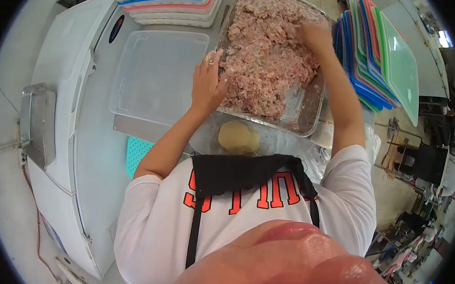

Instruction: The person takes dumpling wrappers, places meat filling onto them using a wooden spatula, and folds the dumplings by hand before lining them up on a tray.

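A large metal tray (308, 113) holds a thick layer of ground meat (269, 56), pale pink with whitish bits. My left hand (209, 83) grips the tray's left edge, thumb toward the inside, with bits of meat stuck to its fingers. Over at the far right part of the tray, my right hand (315, 37) is down at the meat; it is blurred and its fingertips do not show clearly. Near the tray's lower right corner the metal bottom is bare. A round yellowish thing (238, 137) lies between the tray and my apron.
Left of the tray lies a translucent plastic lid or tray (161, 75). Behind it are stacked white trays (173, 3) with coloured edges. Several coloured plastic boards (378, 57) lean at the right. A white freezer (67, 80) stands at the left, with a metal pan (37, 125).
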Demonstrator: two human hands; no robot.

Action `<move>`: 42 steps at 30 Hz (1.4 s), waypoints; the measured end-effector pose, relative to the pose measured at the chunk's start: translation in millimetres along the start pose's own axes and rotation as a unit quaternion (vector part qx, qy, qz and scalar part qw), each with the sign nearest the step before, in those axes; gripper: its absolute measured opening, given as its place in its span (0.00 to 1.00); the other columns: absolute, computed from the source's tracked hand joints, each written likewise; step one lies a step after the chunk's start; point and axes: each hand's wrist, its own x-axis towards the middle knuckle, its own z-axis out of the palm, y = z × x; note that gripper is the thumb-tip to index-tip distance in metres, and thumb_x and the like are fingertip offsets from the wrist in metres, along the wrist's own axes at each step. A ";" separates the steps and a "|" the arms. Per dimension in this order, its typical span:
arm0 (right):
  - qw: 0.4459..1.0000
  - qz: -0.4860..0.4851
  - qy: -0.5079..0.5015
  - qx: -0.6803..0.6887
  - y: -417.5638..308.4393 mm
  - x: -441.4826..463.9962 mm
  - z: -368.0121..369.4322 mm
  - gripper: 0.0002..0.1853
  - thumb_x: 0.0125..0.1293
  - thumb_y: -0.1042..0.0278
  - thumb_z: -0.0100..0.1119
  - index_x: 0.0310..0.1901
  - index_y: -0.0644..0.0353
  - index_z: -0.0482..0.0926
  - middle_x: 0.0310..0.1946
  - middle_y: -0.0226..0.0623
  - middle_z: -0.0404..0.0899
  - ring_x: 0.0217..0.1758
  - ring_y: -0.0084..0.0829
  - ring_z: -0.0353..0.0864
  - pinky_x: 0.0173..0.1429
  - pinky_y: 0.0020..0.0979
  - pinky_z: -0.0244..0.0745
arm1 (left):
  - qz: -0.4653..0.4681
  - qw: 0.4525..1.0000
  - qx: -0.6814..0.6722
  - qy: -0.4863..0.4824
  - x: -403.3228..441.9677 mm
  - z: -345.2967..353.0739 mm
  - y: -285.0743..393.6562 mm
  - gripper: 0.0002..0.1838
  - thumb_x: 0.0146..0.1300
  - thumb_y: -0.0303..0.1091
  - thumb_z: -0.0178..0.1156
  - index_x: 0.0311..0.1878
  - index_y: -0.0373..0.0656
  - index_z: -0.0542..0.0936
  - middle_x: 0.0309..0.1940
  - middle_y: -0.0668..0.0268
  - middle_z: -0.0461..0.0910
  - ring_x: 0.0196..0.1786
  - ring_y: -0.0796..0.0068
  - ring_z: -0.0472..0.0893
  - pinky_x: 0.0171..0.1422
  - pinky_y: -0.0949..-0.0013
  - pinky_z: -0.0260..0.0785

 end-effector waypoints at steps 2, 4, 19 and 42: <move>0.990 0.057 -0.098 0.083 -15.6 -1.8 1.9 0.14 0.63 0.60 0.48 0.37 0.60 0.81 0.35 0.48 0.82 0.39 0.47 0.83 0.41 0.49 0.77 | -0.006 1.000 -0.013 -0.005 2.7 -1.5 -0.3 0.31 0.64 0.43 0.48 0.69 0.42 0.62 0.62 0.46 0.64 0.62 0.45 0.63 0.67 0.51 0.53; 0.988 -0.001 -0.115 0.103 -27.8 -11.6 1.7 0.14 0.64 0.60 0.48 0.37 0.59 0.81 0.35 0.47 0.82 0.39 0.47 0.83 0.41 0.48 0.77 | -0.016 1.000 -0.004 -0.016 1.6 -3.1 2.0 0.31 0.70 0.52 0.43 0.68 0.41 0.62 0.63 0.47 0.65 0.65 0.47 0.63 0.70 0.53 0.52; 0.944 -0.279 -0.089 0.151 -106.9 -135.7 -103.6 0.07 0.57 0.66 0.53 0.29 0.57 0.80 0.26 0.39 0.81 0.31 0.41 0.83 0.34 0.41 0.78 | -0.021 1.000 -0.016 0.007 1.9 -3.0 3.7 0.28 0.70 0.48 0.45 0.67 0.42 0.63 0.63 0.48 0.65 0.64 0.49 0.64 0.69 0.54 0.52; 0.996 0.003 -0.069 0.056 21.3 83.7 2.6 0.13 0.59 0.65 0.49 0.35 0.59 0.84 0.37 0.50 0.82 0.41 0.49 0.83 0.46 0.47 0.77 | 0.022 0.999 -0.033 -0.020 11.2 -7.7 1.1 0.35 0.70 0.56 0.41 0.68 0.37 0.60 0.64 0.48 0.64 0.64 0.48 0.64 0.68 0.54 0.53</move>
